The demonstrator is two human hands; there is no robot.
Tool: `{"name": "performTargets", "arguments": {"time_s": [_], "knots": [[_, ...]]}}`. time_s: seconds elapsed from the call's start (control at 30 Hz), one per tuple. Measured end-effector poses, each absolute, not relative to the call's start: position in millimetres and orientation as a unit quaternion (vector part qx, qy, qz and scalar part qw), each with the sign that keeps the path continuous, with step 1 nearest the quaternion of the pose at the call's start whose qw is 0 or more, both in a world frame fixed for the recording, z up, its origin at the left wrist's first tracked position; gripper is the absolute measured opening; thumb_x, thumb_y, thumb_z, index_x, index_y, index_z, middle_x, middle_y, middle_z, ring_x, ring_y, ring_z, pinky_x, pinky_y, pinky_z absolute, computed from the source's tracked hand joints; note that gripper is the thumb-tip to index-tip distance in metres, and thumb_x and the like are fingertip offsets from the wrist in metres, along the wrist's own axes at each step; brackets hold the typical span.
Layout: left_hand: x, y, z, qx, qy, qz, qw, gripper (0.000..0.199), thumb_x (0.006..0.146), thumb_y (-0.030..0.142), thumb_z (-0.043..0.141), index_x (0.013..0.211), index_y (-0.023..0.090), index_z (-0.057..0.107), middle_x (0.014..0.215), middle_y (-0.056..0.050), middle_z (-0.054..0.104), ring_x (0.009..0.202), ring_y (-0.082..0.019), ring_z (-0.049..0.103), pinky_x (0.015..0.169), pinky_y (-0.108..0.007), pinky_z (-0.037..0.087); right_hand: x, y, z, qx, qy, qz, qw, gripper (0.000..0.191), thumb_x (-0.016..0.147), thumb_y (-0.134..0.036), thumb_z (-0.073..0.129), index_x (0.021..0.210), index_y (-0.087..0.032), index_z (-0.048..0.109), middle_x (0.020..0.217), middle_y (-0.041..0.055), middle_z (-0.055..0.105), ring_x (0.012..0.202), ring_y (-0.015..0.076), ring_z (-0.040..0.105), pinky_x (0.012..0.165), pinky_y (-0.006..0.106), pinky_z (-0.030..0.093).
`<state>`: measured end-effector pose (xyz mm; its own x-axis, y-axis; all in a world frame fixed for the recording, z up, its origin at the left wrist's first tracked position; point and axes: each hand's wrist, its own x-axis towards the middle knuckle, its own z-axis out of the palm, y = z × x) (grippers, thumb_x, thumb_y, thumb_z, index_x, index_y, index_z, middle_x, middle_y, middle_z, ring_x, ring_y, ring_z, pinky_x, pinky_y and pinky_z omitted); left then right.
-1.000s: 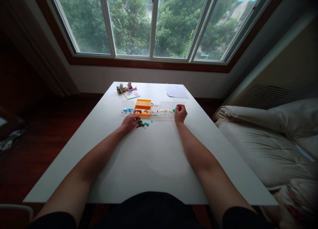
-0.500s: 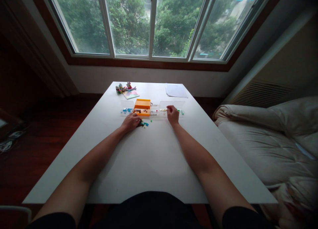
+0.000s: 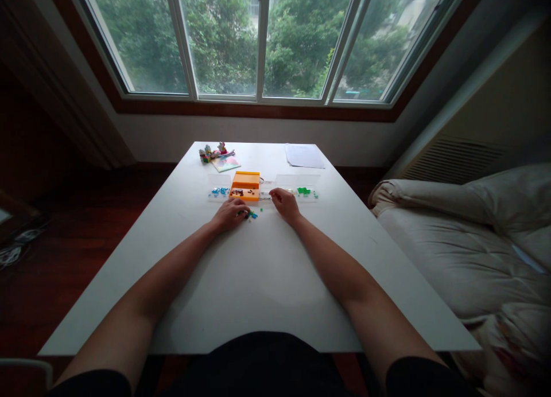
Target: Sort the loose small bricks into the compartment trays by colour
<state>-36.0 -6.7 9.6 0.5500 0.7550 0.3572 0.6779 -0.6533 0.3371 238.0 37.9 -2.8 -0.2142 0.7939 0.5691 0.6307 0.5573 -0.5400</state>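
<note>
My left hand (image 3: 230, 214) rests on the white table, its curled fingers over a small pile of mixed coloured pieces (image 3: 253, 215). Just beyond it lies an open orange case (image 3: 246, 178) with dark brown pieces inside. A clear tray with blue pieces (image 3: 220, 191) adjoins the case on the left. My right hand (image 3: 284, 203) is closed over the near edge of the clear trays to the right of the case; whatever its fingertips hold is too small to make out. Green pieces (image 3: 303, 191) lie in the tray beyond that hand's right side.
Small colourful figures (image 3: 210, 152) and a pastel card (image 3: 226, 163) are at the table's far left corner. White papers (image 3: 303, 156) lie at the far right. A padded sofa (image 3: 439, 242) stands right of the table (image 3: 258, 282).
My right hand has moved left, from the right-hand clear tray towards the orange case, uncovering the green pieces. My left hand has stayed by the pile, its fingers shifted slightly.
</note>
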Motion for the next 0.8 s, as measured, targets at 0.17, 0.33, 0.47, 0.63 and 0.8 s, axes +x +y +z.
{"name": "performTargets", "arguments": {"time_s": [0.17,0.33,0.47,0.63,0.8], "knots": [[-36,-6,7,0.880,0.400,0.239,0.088,0.026,0.095,0.029,0.059,0.112,0.028,0.078,0.111,-0.008,0.068,0.109,-0.025,0.056,0.101,-0.041,0.046,215,26,-5,-0.382,-0.859,0.097,0.326,0.022,0.094,-0.018,0.057,0.108,-0.022,0.073,0.098,0.0055,0.068,0.091,0.0192,0.059,0.085,0.029,0.045],[-37,-4,4,0.886,0.389,0.237,0.088,0.026,0.096,0.029,0.059,0.114,0.029,0.078,0.113,-0.008,0.067,0.108,-0.024,0.057,0.100,-0.040,0.046,204,21,-8,-0.353,-0.896,0.075,0.260,0.021,0.093,-0.017,0.064,0.109,-0.025,0.074,0.111,0.0067,0.066,0.104,0.0217,0.057,0.091,0.032,0.045],[-36,-5,4,0.884,0.392,0.240,0.088,0.026,0.095,0.030,0.060,0.113,0.028,0.078,0.111,-0.008,0.067,0.107,-0.024,0.057,0.100,-0.040,0.046,206,20,-6,-0.358,-0.896,0.070,0.253,0.019,0.092,-0.015,0.066,0.105,-0.025,0.075,0.109,0.0065,0.065,0.103,0.0215,0.057,0.090,0.032,0.045],[-36,-5,4,0.881,0.399,0.239,0.088,0.025,0.094,0.030,0.060,0.111,0.027,0.078,0.112,-0.008,0.067,0.108,-0.024,0.057,0.101,-0.040,0.046,205,21,-6,-0.363,-0.896,0.065,0.248,0.010,0.090,-0.017,0.068,0.096,-0.023,0.074,0.104,0.0065,0.065,0.099,0.0212,0.057,0.087,0.030,0.044],[-36,-6,4,0.877,0.404,0.246,0.084,0.025,0.096,0.030,0.058,0.111,0.027,0.078,0.110,-0.009,0.068,0.107,-0.025,0.057,0.099,-0.039,0.046,205,21,-7,-0.357,-0.897,0.069,0.250,0.008,0.090,-0.019,0.066,0.093,-0.022,0.073,0.100,0.0063,0.066,0.095,0.0201,0.058,0.085,0.029,0.044]]}}
